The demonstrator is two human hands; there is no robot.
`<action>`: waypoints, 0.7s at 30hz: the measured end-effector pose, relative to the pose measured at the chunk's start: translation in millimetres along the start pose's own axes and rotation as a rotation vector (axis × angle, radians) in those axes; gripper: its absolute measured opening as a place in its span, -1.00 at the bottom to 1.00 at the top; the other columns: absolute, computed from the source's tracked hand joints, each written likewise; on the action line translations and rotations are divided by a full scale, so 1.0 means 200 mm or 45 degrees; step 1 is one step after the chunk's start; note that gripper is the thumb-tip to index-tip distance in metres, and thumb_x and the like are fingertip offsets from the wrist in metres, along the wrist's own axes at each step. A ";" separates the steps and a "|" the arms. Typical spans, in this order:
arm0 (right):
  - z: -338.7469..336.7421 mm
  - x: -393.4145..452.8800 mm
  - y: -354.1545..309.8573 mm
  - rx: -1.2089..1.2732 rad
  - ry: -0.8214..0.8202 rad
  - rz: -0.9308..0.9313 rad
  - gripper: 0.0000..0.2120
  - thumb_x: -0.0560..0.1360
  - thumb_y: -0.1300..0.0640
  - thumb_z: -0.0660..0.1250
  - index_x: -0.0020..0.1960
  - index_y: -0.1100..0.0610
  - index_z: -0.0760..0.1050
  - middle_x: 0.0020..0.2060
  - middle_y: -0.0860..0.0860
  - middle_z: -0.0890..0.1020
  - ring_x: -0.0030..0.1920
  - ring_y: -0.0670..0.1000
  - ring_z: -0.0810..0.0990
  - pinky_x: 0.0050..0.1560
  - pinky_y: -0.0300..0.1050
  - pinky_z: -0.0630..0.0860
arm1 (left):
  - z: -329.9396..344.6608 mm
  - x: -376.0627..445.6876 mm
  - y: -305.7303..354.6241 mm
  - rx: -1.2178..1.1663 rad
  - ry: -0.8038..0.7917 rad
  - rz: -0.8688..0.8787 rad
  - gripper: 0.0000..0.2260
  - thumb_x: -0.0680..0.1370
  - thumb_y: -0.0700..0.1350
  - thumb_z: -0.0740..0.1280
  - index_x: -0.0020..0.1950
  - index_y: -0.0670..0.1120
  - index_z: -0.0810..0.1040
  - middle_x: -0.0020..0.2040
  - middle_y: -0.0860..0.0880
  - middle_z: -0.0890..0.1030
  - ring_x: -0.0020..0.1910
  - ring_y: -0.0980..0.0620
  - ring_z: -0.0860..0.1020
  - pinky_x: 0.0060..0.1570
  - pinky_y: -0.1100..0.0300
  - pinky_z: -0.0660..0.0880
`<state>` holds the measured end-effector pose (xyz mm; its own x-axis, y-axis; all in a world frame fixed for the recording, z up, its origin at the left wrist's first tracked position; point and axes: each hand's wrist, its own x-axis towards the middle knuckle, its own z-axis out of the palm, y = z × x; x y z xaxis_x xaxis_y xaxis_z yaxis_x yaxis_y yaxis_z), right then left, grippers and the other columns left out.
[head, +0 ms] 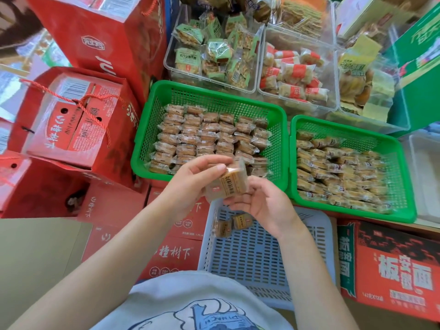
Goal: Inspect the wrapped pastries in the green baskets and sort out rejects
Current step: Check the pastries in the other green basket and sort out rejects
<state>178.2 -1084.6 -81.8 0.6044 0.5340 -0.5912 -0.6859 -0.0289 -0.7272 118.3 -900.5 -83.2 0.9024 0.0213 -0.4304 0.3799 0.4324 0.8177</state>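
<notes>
Both hands hold one wrapped pastry (226, 184) up in the air, between the two green baskets and the grey-blue basket (262, 253) that lies just under the fingers. The left hand (192, 179) pinches the upper edge of the wrapper with thumb and fingers (220, 167), and the right hand (262, 203) supports the lower side, its fingers curled around the packet. I think it is held this way so that the label side faces the person and the seal can be checked. Beyond the fingers, a little to the left, stands the left green basket (166, 96), where the pastries are in tidy rows, probably the checked or ordered ones. To the right of the fingers is the right green basket (402, 186), where the packets lie loose in a heap. There are too many in both to count. In the grey-blue basket below the hands I count two pastries (232, 225), touching each other near its far edge; this seems to be the place for rejects. So there are two green baskets, one grey-blue basket and one packet in hand. Farther beyond are three clear bins (259, 77) with other snacks, and red boxes (78, 120) stand to the left of the hands.
</notes>
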 end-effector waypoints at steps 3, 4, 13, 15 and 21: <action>0.04 -0.07 -0.04 -0.367 0.161 -0.183 -0.75 0.69 0.02 0.12 0.20 0.18 0.42 0.08 0.20 0.63 -0.01 0.08 0.66 -0.02 0.01 0.60 | 0.04 -0.04 0.02 0.012 0.073 -0.064 -0.88 0.59 -0.07 0.38 0.04 -0.05 0.68 -0.06 -0.11 0.69 -0.09 -0.06 0.67 -0.02 -0.15 0.60; 0.05 -0.10 -0.05 -0.404 0.136 -0.247 -0.74 0.67 -0.03 0.17 0.22 0.11 0.44 0.05 0.13 0.63 -0.03 0.02 0.66 -0.08 -0.07 0.59 | 0.05 -0.06 0.03 0.003 0.081 -0.068 -0.85 0.57 -0.05 0.38 0.04 -0.10 0.65 -0.09 -0.12 0.68 -0.12 -0.04 0.67 -0.12 -0.06 0.64; 0.04 -0.19 -0.13 -0.058 0.140 -0.442 -0.88 0.53 0.08 0.30 -0.01 0.11 0.54 -0.13 0.08 0.63 -0.12 0.03 0.62 -0.19 -0.04 0.62 | 0.12 -0.15 0.07 -0.310 -0.138 0.035 -0.78 0.55 -0.11 0.29 0.16 -0.12 0.57 0.00 -0.10 0.70 -0.08 -0.02 0.68 -0.16 0.10 0.66; 0.04 -0.21 -0.13 0.030 0.126 -0.463 -0.85 0.51 0.12 0.28 0.01 0.16 0.55 -0.13 0.09 0.66 -0.12 0.03 0.64 -0.15 -0.06 0.64 | 0.14 -0.16 0.08 -0.345 -0.148 0.043 -0.73 0.55 -0.09 0.26 0.20 -0.11 0.57 0.00 -0.10 0.71 -0.07 0.00 0.69 -0.20 0.12 0.65; 0.02 -0.24 -0.11 0.154 0.167 -0.498 -0.87 0.49 0.16 0.30 -0.02 0.18 0.59 -0.14 0.09 0.68 -0.12 0.02 0.65 -0.12 -0.12 0.62 | 0.14 -0.20 0.08 -0.162 -0.132 0.110 -0.70 0.57 -0.03 0.27 0.21 -0.12 0.63 0.02 -0.19 0.71 -0.11 -0.04 0.69 -0.18 0.13 0.66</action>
<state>162.4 -1106.2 -35.3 0.8696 0.3726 -0.3240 -0.4323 0.2577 -0.8641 93.5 -920.0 -41.4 0.9491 -0.0272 -0.3138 0.2775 0.5437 0.7921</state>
